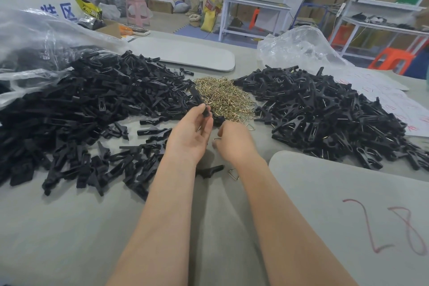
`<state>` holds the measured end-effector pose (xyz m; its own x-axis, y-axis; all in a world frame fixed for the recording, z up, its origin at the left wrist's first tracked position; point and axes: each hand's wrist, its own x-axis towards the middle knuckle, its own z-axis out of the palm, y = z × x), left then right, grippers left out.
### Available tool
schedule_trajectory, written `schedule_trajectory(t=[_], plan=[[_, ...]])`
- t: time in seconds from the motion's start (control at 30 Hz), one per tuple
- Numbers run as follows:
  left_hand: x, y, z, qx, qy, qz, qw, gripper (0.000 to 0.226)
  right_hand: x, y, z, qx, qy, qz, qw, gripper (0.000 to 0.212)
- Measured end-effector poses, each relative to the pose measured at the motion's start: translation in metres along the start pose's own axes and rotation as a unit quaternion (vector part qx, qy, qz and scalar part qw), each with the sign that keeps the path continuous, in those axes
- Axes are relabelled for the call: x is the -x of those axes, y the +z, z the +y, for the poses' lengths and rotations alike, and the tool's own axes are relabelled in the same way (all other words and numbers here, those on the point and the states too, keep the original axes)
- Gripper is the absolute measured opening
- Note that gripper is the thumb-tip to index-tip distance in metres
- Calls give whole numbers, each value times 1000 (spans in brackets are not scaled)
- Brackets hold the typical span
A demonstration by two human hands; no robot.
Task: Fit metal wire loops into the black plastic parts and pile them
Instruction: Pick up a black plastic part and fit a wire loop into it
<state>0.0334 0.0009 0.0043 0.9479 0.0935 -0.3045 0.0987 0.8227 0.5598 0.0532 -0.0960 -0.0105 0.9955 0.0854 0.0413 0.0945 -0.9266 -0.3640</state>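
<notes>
While the work seems to run from one side to the other, everything on the grey table is set around a central heap of brass wire loops. Far left of the heap, a clear bag spills a broad left pile of black parts. They look unfitted, and they lie on the side of the hand that picks them up. At the heap's near edge, the left hand holds one part. Thumb and curled fingers pinch its lower end, so the top stands free over the heap, probably leaving the slot clear for wire. Just right of it, also at the heap's near edge, the right hand is turned palm down, fingers curled in, pinching a loop; only a short bit of it shows. The hands are near each other, not touching, likely about to join the two pieces. Right of the heap lies the right pile, with wire glinting in many parts, so probably finished work, close enough to toss onto. Nearer the viewer than the heap and to its right sits a grey board marked 28
</notes>
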Motion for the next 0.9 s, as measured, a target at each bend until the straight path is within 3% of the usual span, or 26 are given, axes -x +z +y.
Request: schedule_trajectory(t=[0.23, 0.3, 0.4, 0.53, 0.6, 0.67, 0.73, 0.8, 0.9], plan=[[-2, 0, -1, -19, 19, -1, 1000, 7, -1, -3, -2, -20, 19, -15, 999, 24], [-3, 1, -3, -54, 41, 6, 998, 1, 0, -4, -2, -26, 15, -13, 999, 18], [-3, 1, -7, -177, 111, 34, 977, 13, 2, -10, 4, -38, 5, -23, 999, 9], [-4, 0, -13, -412, 208, 55, 885, 17, 1, -17, 20, -44, 2, -29, 999, 12], [-3, 0, -16, -489, 251, 41, 834, 15, 1, -19, 30, -136, 6, 43, 990, 6], [-3, -1, -20, -552, 276, 12, 786, 15, 3, -24, 40, -315, 22, 125, 941, 11], [-3, -1, -23, -606, 284, -12, 743, 15, 8, -30, 48, -467, 37, 140, 872, 23], [-4, -1, -26, -645, 284, -24, 709, 16, 11, -31, 51, -542, 42, 125, 830, 22], [-4, -2, -27, -683, 280, -34, 673, 19, 15, -32, 50, -574, 56, 110, 809, 12]])
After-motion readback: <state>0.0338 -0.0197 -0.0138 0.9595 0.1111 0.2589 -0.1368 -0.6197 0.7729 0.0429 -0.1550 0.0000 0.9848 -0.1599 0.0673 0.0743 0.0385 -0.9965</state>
